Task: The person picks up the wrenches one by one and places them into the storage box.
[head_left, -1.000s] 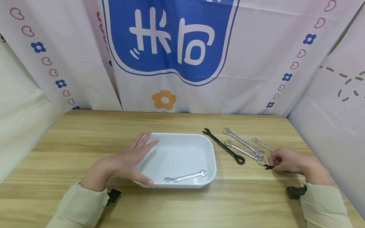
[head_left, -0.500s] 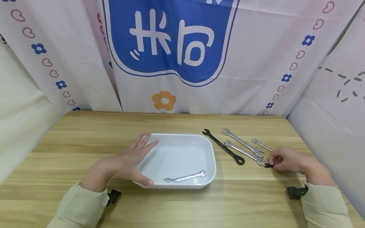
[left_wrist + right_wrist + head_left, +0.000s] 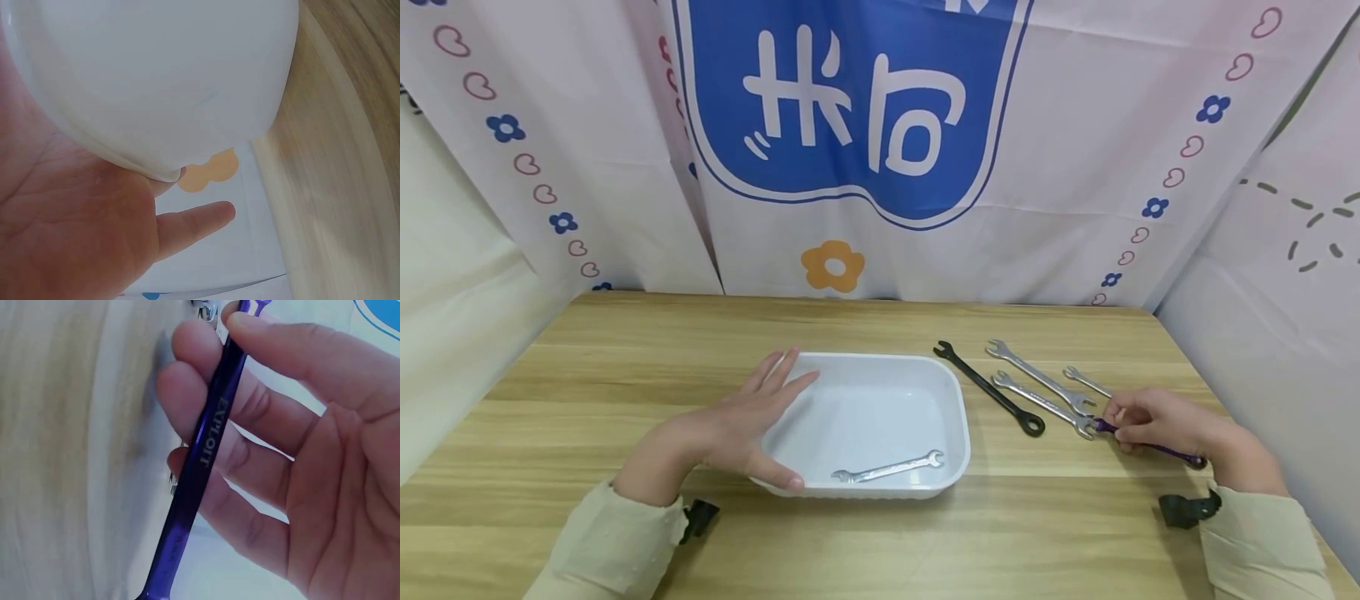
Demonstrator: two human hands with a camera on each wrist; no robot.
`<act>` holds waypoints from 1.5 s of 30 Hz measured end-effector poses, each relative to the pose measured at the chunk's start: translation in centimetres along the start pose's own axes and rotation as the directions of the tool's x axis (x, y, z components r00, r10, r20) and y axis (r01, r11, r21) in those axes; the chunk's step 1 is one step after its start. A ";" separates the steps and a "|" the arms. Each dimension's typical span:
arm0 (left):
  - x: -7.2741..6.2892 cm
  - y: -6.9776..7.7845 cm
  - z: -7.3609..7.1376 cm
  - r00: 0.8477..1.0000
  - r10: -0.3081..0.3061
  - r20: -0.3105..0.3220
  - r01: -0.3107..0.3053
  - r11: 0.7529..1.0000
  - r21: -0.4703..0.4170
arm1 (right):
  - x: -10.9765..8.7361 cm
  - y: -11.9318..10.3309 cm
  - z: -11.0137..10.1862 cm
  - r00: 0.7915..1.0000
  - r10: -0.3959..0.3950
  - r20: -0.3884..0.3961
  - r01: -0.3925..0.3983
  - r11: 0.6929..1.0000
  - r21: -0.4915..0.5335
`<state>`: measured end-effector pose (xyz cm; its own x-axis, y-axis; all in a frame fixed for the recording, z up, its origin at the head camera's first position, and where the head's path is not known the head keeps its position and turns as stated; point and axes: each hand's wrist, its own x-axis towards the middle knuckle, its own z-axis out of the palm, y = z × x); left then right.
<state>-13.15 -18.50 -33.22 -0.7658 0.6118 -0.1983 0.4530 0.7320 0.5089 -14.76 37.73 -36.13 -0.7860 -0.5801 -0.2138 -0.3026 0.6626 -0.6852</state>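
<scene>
My right hand (image 3: 1176, 427) pinches a dark purple wrench (image 3: 209, 434) between thumb and fingertips, at the right of the table. In the right wrist view its shaft bears the word EXPLOIT. The wrench's far end is close to the silver wrenches. My left hand (image 3: 726, 429) lies spread against the left end of a white tray (image 3: 880, 357), thumb along the near rim, fingers straight. Its palm meets the tray's rim (image 3: 94, 150) in the left wrist view. Inside the tray, near the front wall, lies one silver open-end wrench (image 3: 887, 468).
Right of the tray lie a black combination wrench (image 3: 988, 388) and two silver wrenches, an upper one (image 3: 1037, 373) and a lower one (image 3: 1043, 403). A small silver wrench (image 3: 1086, 382) is partly hidden behind my right hand. A printed cloth (image 3: 1075, 167) hangs behind the wooden table (image 3: 1000, 542).
The purple wrench has turned in my right fingers, and more of its shaft and near end now shows beside the palm. My left hand and the tray stay put.
</scene>
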 end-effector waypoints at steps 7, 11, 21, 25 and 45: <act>-0.1 0.0 0.1 1.000 0.006 -0.006 -0.006 1.000 0.003 | 0.0 -0.5 -0.1 0.999 -0.037 -0.033 0.038 0.999 0.013; -0.1 0.0 0.1 1.000 0.008 -0.002 -0.008 1.000 -0.003 | 0.0 -1.1 -0.1 0.997 -0.018 -0.074 0.017 1.000 -0.013; -0.2 0.1 -0.1 1.000 -0.006 0.012 0.006 1.000 -0.014 | 0.1 -2.5 -0.2 0.990 -0.030 -0.139 0.024 0.999 -0.046; -0.2 0.2 -0.1 1.000 -0.008 0.011 0.008 1.000 -0.013 | 0.1 -3.2 -0.2 0.988 -0.031 -0.154 0.019 0.997 -0.080; -0.1 0.0 0.0 1.000 -0.005 0.008 0.005 1.000 -0.013 | 2.0 -8.3 0.8 0.992 -0.005 -0.123 -0.013 0.989 -0.148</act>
<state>-13.06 -18.53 -33.22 -0.7643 0.6107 -0.2072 0.4432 0.7308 0.5192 -13.37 30.65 -31.43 -0.8449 -0.5206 -0.1226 -0.3686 0.7330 -0.5717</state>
